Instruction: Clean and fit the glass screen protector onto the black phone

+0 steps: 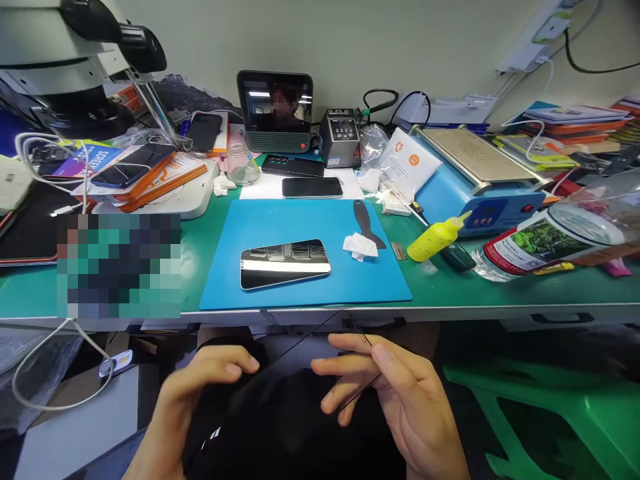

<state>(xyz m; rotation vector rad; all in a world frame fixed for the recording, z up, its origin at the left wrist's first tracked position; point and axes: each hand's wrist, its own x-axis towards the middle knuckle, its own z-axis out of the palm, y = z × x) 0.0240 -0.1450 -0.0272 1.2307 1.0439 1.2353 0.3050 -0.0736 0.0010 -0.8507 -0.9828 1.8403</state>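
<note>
Over my lap, below the bench edge, I hold a thin clear screen protector (300,380) with a dark border and a small slot near one end. My right hand (390,387) grips its right end, thumb on the near face and spread fingers behind it. My left hand (205,380) is curled, thumb and forefinger close together at the left end; the exact contact is hard to see against black clothing. A phone (285,265) with a shiny dark screen lies face up on the blue mat (300,223), beyond my hands.
The mat also bears a crumpled white wipe (361,246) and a black scraper (366,223). To the right are a yellow squeeze bottle (435,240), a large plastic jar (545,240) and a blue heating plate machine (460,193). A microscope (85,73) overhangs the left. A green stool (565,407) stands right.
</note>
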